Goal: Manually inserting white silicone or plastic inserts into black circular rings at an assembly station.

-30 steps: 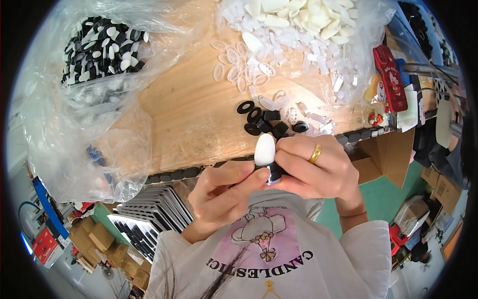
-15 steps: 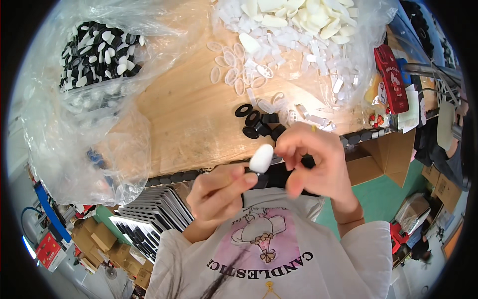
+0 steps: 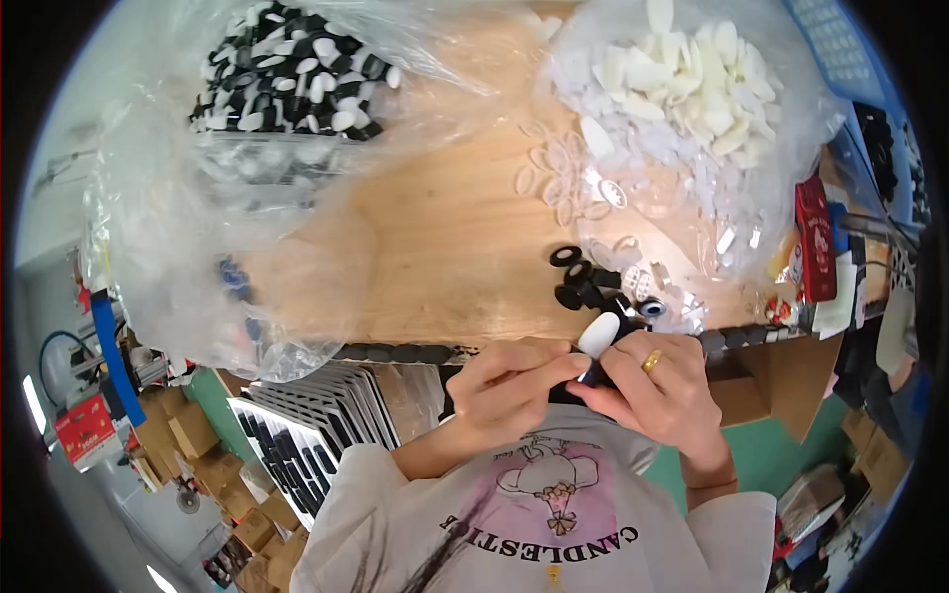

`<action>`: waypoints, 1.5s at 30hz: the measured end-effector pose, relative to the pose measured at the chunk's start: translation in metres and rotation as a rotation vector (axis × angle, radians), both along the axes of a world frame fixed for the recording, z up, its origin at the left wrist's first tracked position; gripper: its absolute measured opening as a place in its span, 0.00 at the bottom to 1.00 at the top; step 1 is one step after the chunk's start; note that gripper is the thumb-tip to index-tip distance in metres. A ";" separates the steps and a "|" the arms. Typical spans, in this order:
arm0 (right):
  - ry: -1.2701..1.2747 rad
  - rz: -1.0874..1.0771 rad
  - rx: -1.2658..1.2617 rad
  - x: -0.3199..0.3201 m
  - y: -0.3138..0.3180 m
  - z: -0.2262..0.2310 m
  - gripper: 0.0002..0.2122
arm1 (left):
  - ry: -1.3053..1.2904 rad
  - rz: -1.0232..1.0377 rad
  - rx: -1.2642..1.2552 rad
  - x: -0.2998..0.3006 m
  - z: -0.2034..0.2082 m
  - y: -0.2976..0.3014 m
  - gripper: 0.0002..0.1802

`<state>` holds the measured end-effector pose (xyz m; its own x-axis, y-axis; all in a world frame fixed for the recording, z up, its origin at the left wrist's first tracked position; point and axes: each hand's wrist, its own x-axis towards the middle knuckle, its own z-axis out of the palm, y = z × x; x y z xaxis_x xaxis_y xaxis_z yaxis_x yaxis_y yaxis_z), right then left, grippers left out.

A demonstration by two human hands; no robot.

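In front of my waist, at the table's near edge, both hands meet around a small piece with a white oval head and a dark base. My left hand is closed, its thumb and finger pinching the dark base from the left. My right hand, with a gold ring, is closed on the same piece from the right. The base is mostly hidden by fingertips. Just beyond my fingers are several round black parts and a small ring-shaped part.
Clear oval rings lie mid-table. A clear bag at the far right holds cream oval pieces. Another plastic bag with black and white pieces covers the left. A red case stands right; stacked trays sit below left.
My right hand, held apart from the piece before, has come in and now grips it together with my left. The whole view has shifted, so the table's contents appear farther right.
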<state>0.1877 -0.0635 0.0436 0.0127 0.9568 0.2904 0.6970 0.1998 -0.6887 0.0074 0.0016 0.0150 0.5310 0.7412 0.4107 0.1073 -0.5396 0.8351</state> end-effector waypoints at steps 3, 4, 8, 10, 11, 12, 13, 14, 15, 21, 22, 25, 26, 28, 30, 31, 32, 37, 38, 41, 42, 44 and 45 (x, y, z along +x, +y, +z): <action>-0.169 0.085 -0.001 0.003 0.000 -0.017 0.18 | -0.063 0.038 -0.055 0.002 -0.008 0.001 0.22; -0.084 0.077 -0.038 -0.001 0.006 -0.023 0.19 | 0.029 0.091 -0.092 0.001 -0.007 0.004 0.20; 0.354 -0.072 -0.313 0.002 0.026 -0.023 0.23 | 0.331 0.470 0.503 -0.041 -0.024 0.099 0.11; 0.428 -0.243 -0.387 0.021 0.027 -0.024 0.21 | 0.111 0.754 0.533 -0.064 0.007 0.202 0.12; 0.424 -0.339 -0.346 0.034 0.024 -0.039 0.19 | 0.101 0.835 0.368 -0.063 0.030 0.240 0.13; 0.348 -0.443 -0.266 0.048 0.025 -0.050 0.17 | 0.249 0.793 0.464 -0.067 0.041 0.275 0.14; 0.272 -0.550 -0.184 0.065 0.026 -0.059 0.14 | 0.395 0.741 0.559 -0.068 0.047 0.294 0.15; 0.191 -0.613 -0.111 0.081 0.027 -0.068 0.11 | 0.390 0.737 0.558 -0.062 0.047 0.293 0.15; 0.090 -0.687 -0.031 0.095 0.027 -0.068 0.09 | 0.292 0.681 0.537 -0.052 0.047 0.288 0.15; -0.178 -0.951 -0.077 0.154 0.043 -0.083 0.11 | 0.361 -0.050 0.063 0.026 -0.025 0.157 0.15; -0.205 -0.932 -0.113 0.152 0.046 -0.079 0.12 | 0.583 -0.099 0.232 0.040 -0.018 0.147 0.18; -0.238 -0.946 -0.066 0.138 0.058 -0.075 0.11 | 0.439 -0.106 0.177 0.058 -0.065 0.147 0.24; -0.247 -0.995 0.014 0.137 0.060 -0.075 0.10 | 0.440 -0.107 0.176 0.058 -0.069 0.141 0.24; -0.239 -0.893 0.027 0.147 0.060 -0.080 0.08 | 0.489 -0.212 0.139 0.051 -0.069 0.118 0.24; -0.227 -0.798 0.033 0.149 0.056 -0.086 0.07 | 0.465 -0.239 0.062 0.044 -0.067 0.099 0.25; -0.263 -0.794 0.043 0.150 0.056 -0.087 0.06 | 0.438 -0.245 -0.013 0.041 -0.064 0.091 0.26; -0.299 -0.789 0.053 0.150 0.056 -0.087 0.05 | 0.443 -0.245 -0.017 0.038 -0.060 0.084 0.26; 0.360 -0.713 0.036 0.106 0.030 -0.051 0.06 | 0.186 -0.204 -0.432 0.037 -0.031 0.067 0.22; 0.428 -0.610 0.030 0.087 0.026 -0.040 0.06 | 0.190 -0.195 -0.431 0.044 -0.028 0.065 0.22; 0.542 -0.359 0.046 0.055 0.015 -0.024 0.07 | -0.362 -0.445 -1.172 0.065 -0.028 0.059 0.23; 0.545 -0.359 0.047 0.049 0.014 -0.023 0.07 | -0.455 -0.569 -1.310 0.064 -0.031 0.057 0.23; 0.526 -0.257 0.140 0.041 0.011 -0.021 0.08 | -0.506 -0.607 -1.541 0.062 -0.026 0.050 0.23; 0.526 -0.263 0.140 0.040 0.011 -0.020 0.08 | -0.503 -0.610 -1.544 0.061 -0.027 0.048 0.23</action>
